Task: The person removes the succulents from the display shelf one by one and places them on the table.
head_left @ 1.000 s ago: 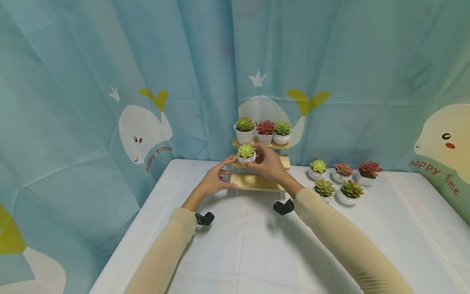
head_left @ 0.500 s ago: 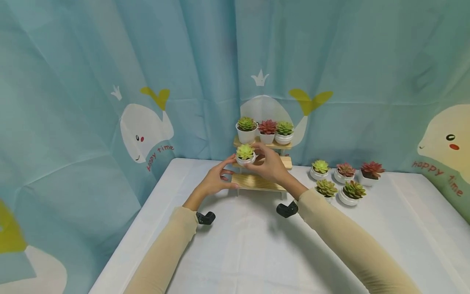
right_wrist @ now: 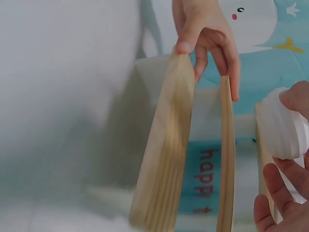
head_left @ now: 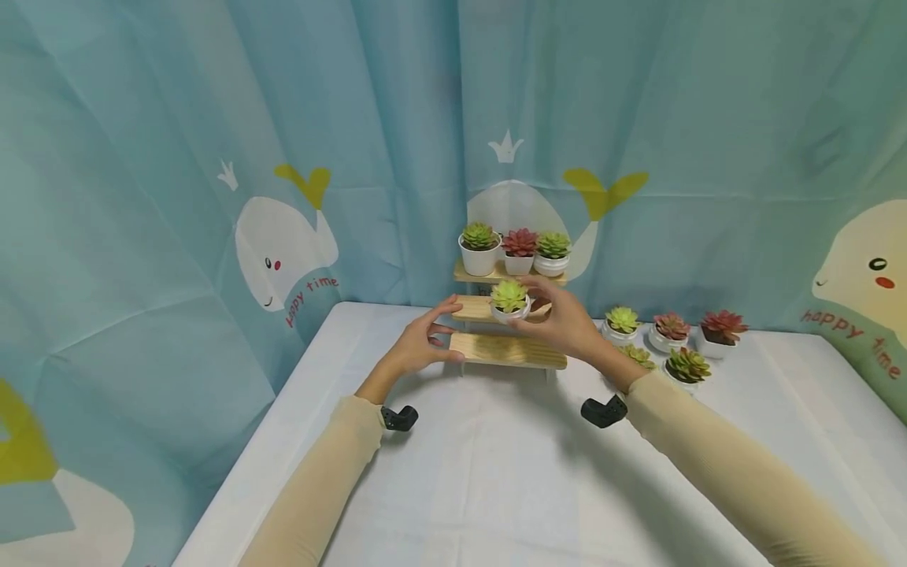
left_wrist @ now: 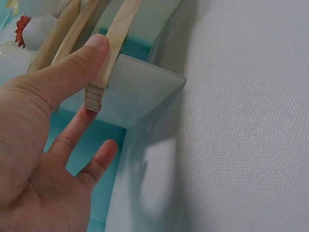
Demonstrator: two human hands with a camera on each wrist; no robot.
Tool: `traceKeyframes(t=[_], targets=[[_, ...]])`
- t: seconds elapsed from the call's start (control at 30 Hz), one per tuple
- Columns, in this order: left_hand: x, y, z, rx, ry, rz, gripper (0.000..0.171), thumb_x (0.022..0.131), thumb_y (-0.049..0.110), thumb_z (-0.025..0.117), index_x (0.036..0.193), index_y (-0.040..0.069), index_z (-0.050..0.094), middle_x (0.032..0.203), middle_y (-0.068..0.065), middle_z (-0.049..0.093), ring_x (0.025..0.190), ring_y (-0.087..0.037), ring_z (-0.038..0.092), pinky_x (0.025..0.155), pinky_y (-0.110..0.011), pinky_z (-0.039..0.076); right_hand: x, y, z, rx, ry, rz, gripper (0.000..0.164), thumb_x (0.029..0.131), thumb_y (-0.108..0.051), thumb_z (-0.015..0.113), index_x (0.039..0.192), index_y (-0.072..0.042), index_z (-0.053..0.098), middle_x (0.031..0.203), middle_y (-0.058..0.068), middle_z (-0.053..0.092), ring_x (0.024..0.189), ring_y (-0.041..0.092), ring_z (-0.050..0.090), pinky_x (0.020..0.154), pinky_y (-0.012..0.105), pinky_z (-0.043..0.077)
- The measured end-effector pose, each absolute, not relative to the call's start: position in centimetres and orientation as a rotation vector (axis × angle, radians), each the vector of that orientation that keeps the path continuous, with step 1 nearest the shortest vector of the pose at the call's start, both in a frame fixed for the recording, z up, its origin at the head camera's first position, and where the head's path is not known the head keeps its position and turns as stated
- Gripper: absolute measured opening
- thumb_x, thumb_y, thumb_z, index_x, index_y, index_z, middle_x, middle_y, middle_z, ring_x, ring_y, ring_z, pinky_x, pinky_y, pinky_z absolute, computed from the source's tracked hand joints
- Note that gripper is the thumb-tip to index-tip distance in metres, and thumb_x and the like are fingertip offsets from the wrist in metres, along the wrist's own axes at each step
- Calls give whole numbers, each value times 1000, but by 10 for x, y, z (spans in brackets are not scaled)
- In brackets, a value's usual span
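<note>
Pale blue curtain hangs behind the work, printed with whales, yellow tails and the words "happy time". Before it is one tabletop under a white cloth. Near the back edge stands one stepped stand with three wooden boards: a top board, a middle board and a bottom board.

Nine potted plants can be counted. Three stand in a row on the top board: a left green plant, a middle red plant and a right green plant. Five are grouped on the tabletop right of the stand. Their back row has a light green plant, a pink plant and a red plant; nearer are two more green ones, the left one partly hidden by the right arm.

One yellow-green plant, in a round white pot, is in the right hand. That grip is clamped on the pot, holding it before the middle board and, in the right wrist view, apart from it.

On the left hand the grip is apart: thumb and fingers are spread, the thumb touching the bottom board's left end, a finger at the middle board's.

Two beige sleeves show, with two black devices, one at each wrist.
</note>
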State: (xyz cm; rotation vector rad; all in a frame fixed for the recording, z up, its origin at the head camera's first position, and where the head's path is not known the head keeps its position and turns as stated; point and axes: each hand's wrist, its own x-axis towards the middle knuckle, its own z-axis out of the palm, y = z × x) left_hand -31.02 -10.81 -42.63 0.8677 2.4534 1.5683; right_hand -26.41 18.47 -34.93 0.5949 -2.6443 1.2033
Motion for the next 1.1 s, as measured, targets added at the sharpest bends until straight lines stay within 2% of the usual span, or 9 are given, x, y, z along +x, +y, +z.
traceKeyframes(t=[0.2,0.4,0.77,0.87,1.0,1.1], targets=[[-310,-106,-425,854,2460,1567,89,80,10,90,156,21,45,169,13,23,126,-27,61,97,-50,52,-253,215,-353,598,-2663,1093,69,89,-31,82,150,-18,51,135,18,62,107,31,65,84,52,53],[-309,-105,-425,862,2451,1566,89,80,10,90,156,21,45,169,13,22,127,-28,61,98,-53,51,-241,242,-354,573,-2655,1012,67,90,-29,82,147,-13,52,130,22,64,103,31,64,82,51,53],[-309,-108,-427,844,2459,1561,89,81,10,89,156,22,45,169,15,22,127,-25,61,97,-48,52,-222,284,-345,476,-2684,933,67,91,-30,80,147,-7,50,130,28,62,107,40,63,85,58,51],[-310,-109,-428,849,2464,1560,89,81,10,89,156,22,44,169,15,22,127,-25,61,96,-48,52,-217,295,-344,437,-2689,890,68,90,-31,81,146,-6,51,129,29,63,106,41,63,82,57,51],[-310,-109,-429,873,2462,1566,89,81,11,89,156,21,44,169,12,22,127,-27,61,96,-50,52,-209,314,-343,373,-2711,867,70,91,-34,80,147,-7,50,132,31,60,109,45,62,82,62,49],[-310,-109,-428,876,2455,1576,88,81,11,89,156,20,45,169,11,22,127,-29,61,96,-51,52,-204,329,-344,344,-2708,868,69,91,-32,81,147,-7,50,131,33,59,107,46,62,78,56,52]])
